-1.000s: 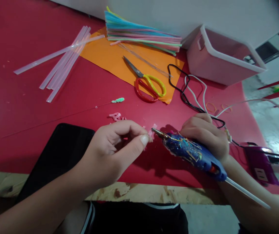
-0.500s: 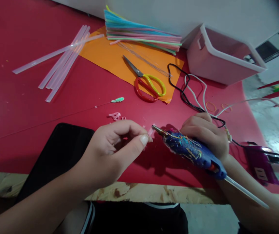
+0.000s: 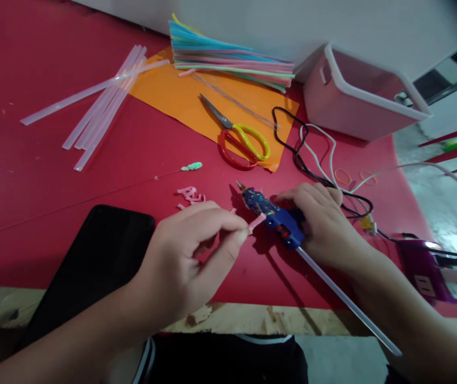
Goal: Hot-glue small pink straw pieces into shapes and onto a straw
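Note:
Between thumb and forefinger, my left hand (image 3: 196, 261) pinches a short piece of pink pipe cleaner (image 3: 257, 221). My right hand (image 3: 320, 221) is wrapped round the handle of a blue hot glue gun (image 3: 278, 218), whose nozzle points up and left over the red table. A long clear glue stick (image 3: 348, 301) juts from the gun's back end. Behind my left hand lie several small curled pink pieces (image 3: 190, 196). Beyond them is a thin wire with a green fuzzy tip (image 3: 191, 167).
Red-and-yellow-handled scissors (image 3: 240, 141) lie partly on an orange sheet (image 3: 164, 96), near bundled pipe cleaners (image 3: 228, 56). Loose glue sticks (image 3: 100, 109) are at left, a black phone (image 3: 96, 261) by my left arm. A pink bin (image 3: 348, 106), cables (image 3: 304, 154) and a purple power strip (image 3: 428, 272) are at right.
The glue gun has swung left and away from me, its nozzle moving off the pink piece to beyond my left fingers. My left hand has shifted slightly, still pinching the piece.

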A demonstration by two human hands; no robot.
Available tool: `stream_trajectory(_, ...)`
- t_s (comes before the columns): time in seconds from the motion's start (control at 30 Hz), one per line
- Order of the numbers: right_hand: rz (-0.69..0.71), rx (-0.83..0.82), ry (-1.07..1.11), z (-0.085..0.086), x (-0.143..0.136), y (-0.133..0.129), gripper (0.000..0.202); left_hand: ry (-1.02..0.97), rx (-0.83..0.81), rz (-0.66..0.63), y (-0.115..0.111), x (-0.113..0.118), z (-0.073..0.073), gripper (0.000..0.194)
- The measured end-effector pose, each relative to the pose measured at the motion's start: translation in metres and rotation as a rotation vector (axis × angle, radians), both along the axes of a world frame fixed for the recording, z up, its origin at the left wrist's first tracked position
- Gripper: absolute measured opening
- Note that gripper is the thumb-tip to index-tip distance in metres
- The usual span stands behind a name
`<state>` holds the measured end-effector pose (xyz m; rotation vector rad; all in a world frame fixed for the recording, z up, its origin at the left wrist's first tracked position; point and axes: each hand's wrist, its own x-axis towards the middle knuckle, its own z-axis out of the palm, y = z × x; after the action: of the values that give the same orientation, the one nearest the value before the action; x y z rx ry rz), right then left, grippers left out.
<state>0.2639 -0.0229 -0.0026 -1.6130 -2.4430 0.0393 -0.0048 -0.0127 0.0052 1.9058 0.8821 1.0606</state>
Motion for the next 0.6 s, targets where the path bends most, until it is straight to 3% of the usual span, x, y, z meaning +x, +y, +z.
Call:
stream_trajectory(0.13, -0.038, -0.008, -0.001, 0.009, -0.001, -0.003, 0.051, 0.062, 0.270, -0.040, -0.003, 0.001, -0.005, 0.013)
stream_trajectory(0.23, -0.072, 0.155, 0.105, 0.019, -0.006, -0.007, 0.038, 0.084, 0.332, -0.051, -0.003, 0.001, -0.008, 0.015)
stream_trajectory(0.3, -0.014, 0.256, 0.266, 0.026, -0.013, -0.011, 0.022, 0.109, 0.359, -0.068, -0.003, 0.001, -0.009, 0.016)
stream_trajectory(0.37, 0.115, 0.226, 0.393, 0.029, -0.022, -0.014, 0.012, 0.124, 0.373, -0.086, -0.004, 0.001, -0.009, 0.016)
stream_trajectory(0.47, 0.260, 0.164, 0.465, 0.029, -0.032, -0.016, 0.018, 0.147, 0.358, -0.120, -0.004, -0.001, -0.008, 0.018)
stream_trajectory(0.6, 0.287, 0.149, 0.468, 0.026, -0.037, -0.017, 0.012, 0.168, 0.328, -0.154, -0.005, -0.001, -0.008, 0.018)
